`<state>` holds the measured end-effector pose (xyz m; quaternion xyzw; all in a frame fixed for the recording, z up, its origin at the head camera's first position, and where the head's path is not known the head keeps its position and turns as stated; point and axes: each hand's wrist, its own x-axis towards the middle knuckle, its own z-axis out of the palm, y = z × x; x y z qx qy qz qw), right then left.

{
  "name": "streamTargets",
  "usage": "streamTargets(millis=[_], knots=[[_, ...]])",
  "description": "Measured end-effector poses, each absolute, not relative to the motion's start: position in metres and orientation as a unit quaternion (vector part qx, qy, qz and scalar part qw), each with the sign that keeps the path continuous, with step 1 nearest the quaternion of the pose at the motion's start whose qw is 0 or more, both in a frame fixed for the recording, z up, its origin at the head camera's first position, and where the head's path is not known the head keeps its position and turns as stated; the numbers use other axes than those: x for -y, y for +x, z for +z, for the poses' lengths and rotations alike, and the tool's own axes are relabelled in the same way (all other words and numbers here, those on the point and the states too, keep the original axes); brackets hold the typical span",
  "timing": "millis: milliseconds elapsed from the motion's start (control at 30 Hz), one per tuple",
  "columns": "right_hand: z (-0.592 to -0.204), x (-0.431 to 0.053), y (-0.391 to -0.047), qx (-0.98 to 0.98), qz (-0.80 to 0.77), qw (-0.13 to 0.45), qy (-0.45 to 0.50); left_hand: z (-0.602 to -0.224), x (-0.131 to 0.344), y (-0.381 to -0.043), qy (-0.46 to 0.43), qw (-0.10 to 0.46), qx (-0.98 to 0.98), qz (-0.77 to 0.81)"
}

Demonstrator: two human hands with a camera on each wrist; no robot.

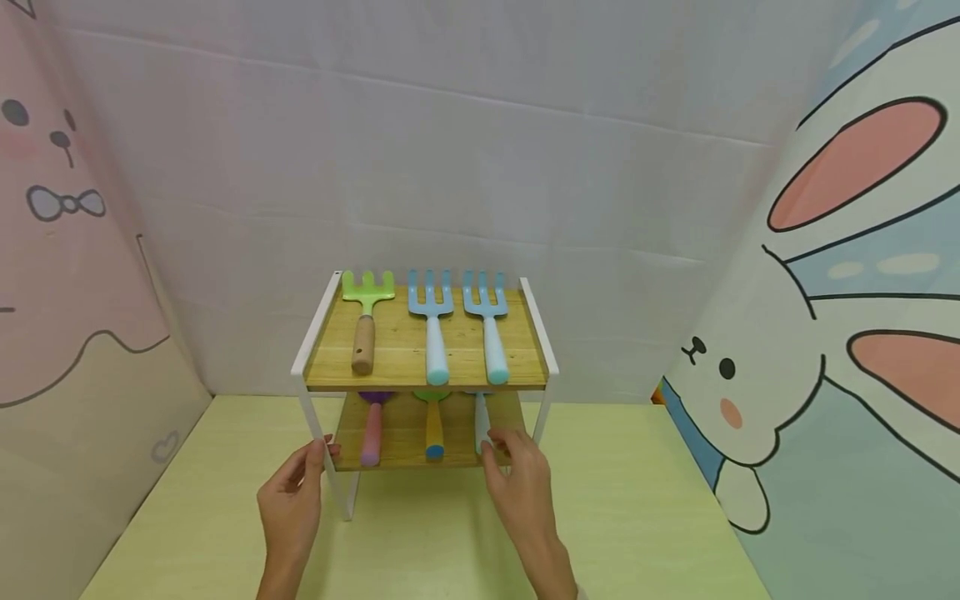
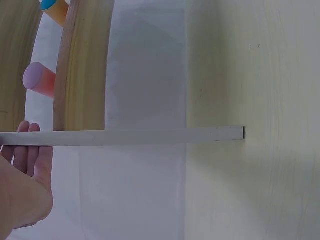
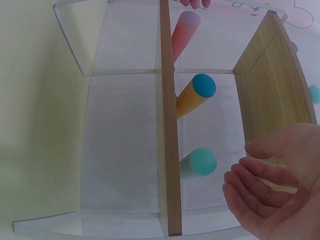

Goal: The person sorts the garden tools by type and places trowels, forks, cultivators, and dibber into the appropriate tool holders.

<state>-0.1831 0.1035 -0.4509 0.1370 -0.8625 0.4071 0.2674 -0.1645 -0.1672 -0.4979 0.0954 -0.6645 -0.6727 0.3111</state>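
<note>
My left hand (image 1: 294,492) holds the white front-left post (image 2: 150,137) of a two-tier rack, fingers passing behind it. My right hand (image 1: 522,479) is at the right of the lower shelf (image 1: 405,433), beside a pale handle with a teal end (image 3: 200,162). In the right wrist view its fingers are loosely bent, with a gap between them and that handle. Also on the lower shelf are a pink-handled tool (image 1: 371,437) with a purple head and an orange-handled tool (image 1: 434,429) with a green head. The upper shelf hides most of their heads.
On the upper shelf (image 1: 390,367) lie a green hand rake (image 1: 366,321) with a wooden handle and two light-blue garden forks, one in the middle (image 1: 433,325) and one at right (image 1: 491,325). The rack stands on a pale table (image 1: 622,500), with cartoon-printed sheets at both sides.
</note>
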Motion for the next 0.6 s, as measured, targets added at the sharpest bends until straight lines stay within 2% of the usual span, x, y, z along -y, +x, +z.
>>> streamTargets(millis=[333, 600], knots=[[-0.465, -0.112, -0.181, 0.826, 0.425, 0.311, 0.200, -0.497, 0.170, -0.155, 0.103, 0.316, 0.654, -0.679], [-0.475, -0.127, -0.178, 0.801, 0.444, 0.317, 0.246, -0.500, 0.171, -0.149, 0.112, 0.343, 0.672, -0.647]])
